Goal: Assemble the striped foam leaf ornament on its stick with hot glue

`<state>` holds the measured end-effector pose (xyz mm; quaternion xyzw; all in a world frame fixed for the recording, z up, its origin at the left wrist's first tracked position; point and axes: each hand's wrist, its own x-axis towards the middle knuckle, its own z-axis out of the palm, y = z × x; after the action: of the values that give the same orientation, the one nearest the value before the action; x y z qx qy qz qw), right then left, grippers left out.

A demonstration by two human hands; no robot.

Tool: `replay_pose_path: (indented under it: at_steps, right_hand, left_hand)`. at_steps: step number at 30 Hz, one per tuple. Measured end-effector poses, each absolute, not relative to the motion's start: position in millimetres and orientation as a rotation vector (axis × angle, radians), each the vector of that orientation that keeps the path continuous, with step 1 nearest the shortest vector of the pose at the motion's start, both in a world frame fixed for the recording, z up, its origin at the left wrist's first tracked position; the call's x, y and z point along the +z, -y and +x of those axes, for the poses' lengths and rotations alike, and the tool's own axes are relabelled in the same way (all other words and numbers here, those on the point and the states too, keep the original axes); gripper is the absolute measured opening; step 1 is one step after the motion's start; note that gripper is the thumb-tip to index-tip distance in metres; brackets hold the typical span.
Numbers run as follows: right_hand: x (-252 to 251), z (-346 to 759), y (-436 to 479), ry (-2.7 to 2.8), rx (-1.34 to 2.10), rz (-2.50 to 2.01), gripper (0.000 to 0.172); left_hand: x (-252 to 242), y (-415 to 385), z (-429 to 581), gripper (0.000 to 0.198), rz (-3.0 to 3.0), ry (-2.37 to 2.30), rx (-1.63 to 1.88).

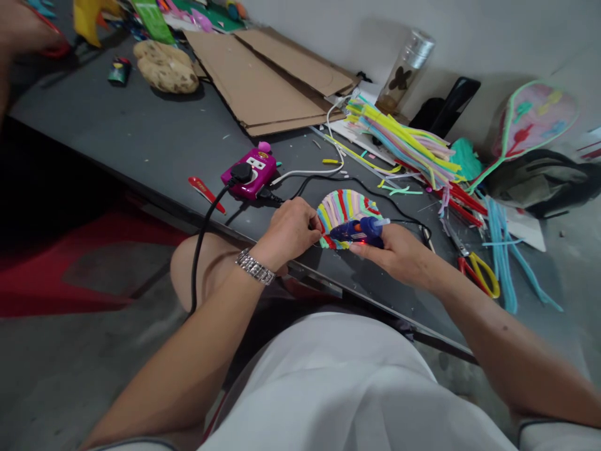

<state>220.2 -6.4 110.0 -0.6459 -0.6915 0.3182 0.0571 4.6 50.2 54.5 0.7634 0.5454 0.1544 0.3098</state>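
My right hand [399, 254] is wrapped round a dark blue glue gun [357, 232]. A pale glue stick pokes out of the gun's back end, and a red light glows near my fingers. The gun's nozzle points left, at the edge of a rounded, striped pipe-cleaner piece [342, 203] in red, yellow, pink, white and blue. My left hand [295, 228], wearing a metal watch band, is closed in a pinch at that piece's left edge, near the nozzle. Whether a separate strip lies between those fingertips is too small to tell.
A pink power block [251, 172] with a black plug sits left, near a red-handled craft knife [206, 194]. Cables cross behind the work. Pipe cleaners [404, 138], scissors [479, 272], cardboard [267, 81] and a glass bottle [406, 72] stand around. Another person's hand [28, 31] shows far left.
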Motion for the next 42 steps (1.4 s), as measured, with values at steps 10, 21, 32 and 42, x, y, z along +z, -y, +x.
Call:
replay_pose_path:
  at_steps: [10,21,32,42]
  right_hand:
    - [112.1,243.7,18.1,1.538,1.285,-1.635,0.045]
    - [80.5,342.1,61.0,0.284,1.005,-1.351,0.023]
    - [59.7,394.8,107.7,0.06,0.821,-1.285,0.013]
    - [44.4,380.0,107.0,0.129,0.854,-1.325,0.024]
  left_hand:
    - [52.6,-49.9,4.4,0.01,2.05,-1.452,0.385]
    - [47.1,-56.7,-1.0,0.014,2.161,-1.365,0.354]
    - [54.1,-59.1,0.6,0.019,2.104,-1.365,0.341]
    - [45.8,-62.4,0.7,0.035,2.123,-1.398,0.279]
